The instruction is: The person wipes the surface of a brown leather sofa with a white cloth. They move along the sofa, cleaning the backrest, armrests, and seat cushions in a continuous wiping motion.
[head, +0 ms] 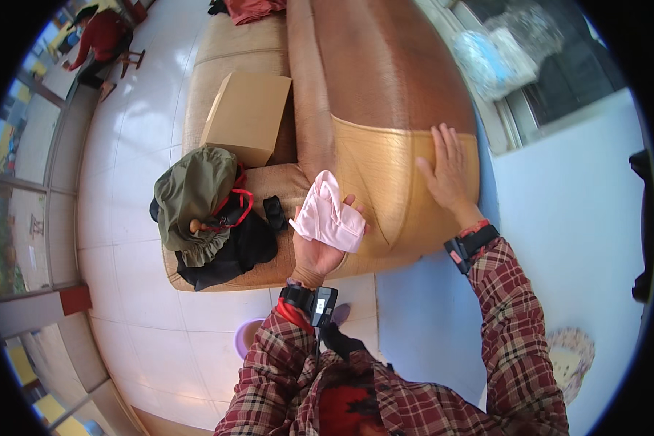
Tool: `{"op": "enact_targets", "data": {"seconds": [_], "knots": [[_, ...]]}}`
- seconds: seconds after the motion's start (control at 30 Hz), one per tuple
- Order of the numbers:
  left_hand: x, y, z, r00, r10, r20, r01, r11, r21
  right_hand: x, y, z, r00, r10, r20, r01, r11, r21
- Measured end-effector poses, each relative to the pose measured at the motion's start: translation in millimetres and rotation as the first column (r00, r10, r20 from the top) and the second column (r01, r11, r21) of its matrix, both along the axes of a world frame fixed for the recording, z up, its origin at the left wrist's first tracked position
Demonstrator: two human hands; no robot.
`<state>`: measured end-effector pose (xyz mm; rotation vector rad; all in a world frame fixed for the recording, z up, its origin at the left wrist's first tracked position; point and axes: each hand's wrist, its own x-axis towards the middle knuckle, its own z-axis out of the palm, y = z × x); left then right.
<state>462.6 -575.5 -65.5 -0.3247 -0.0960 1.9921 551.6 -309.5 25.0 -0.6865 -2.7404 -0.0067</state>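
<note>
A crumpled pink cloth point(332, 215) rests on the upturned palm of my left hand point(319, 253), above the sofa's arm. The fingertips show past the cloth's right edge. My right hand point(447, 169) lies spread on the tan top of the sofa's back point(381, 163), near the wall side, and holds nothing. Left of the cloth, a small black strap-like item point(274, 212) lies on the sofa arm. Beside it sits an olive drawstring bag point(196, 191) with a red cord, on top of a black cloth point(250, 245).
A cardboard box point(248, 114) stands on the sofa seat. Reddish clothing point(253, 10) lies farther back. Plastic-wrapped items point(496, 60) sit on the windowsill at the right. A purple basin point(247, 338) is on the tiled floor. Another person point(101, 41) sits on a stool at the far left.
</note>
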Motion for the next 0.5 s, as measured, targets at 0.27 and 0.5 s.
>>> {"op": "enact_targets", "data": {"seconds": [0.27,0.5], "knots": [[86,-24,21,0.992,-0.067,-0.103,0.068,0.998,0.007,112,-193,-30,0.976,0.013,-0.217,-0.131,0.834,-0.536],[137,-58,33,0.872,-0.446,-0.200,0.392,0.882,-0.261,199,-198,-27,1.000,-0.002,-0.009,-0.004,0.760,-0.650]]}}
